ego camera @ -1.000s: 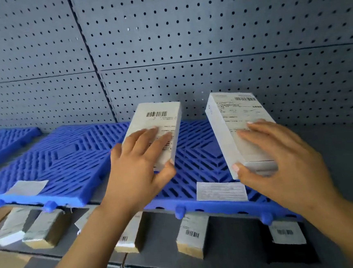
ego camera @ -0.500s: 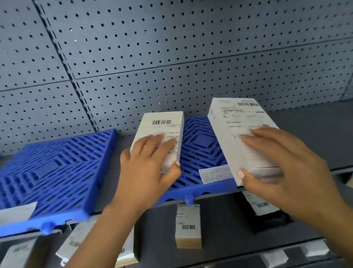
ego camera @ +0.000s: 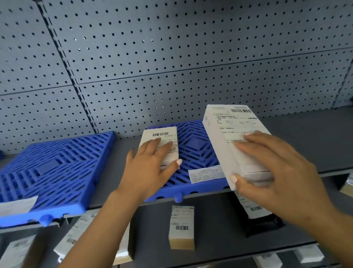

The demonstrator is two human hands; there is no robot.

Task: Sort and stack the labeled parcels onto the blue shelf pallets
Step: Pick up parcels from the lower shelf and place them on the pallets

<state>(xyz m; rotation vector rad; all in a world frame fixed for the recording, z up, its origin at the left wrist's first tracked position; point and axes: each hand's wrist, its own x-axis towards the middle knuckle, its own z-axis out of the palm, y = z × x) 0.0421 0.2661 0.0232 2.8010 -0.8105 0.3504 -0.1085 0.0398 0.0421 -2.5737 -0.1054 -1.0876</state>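
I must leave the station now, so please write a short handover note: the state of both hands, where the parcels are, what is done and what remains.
Left hand: fingers straight, resting on the small parcel, which seems to lie at the left edge of the right blue pallet.
Right hand: grips the large parcel, tilted, raised above that pallet's right side.
Done: nothing released yet; the left blue pallet bears only a paper slip.
Left: set both down, then probably sort the lower-shelf parcels.
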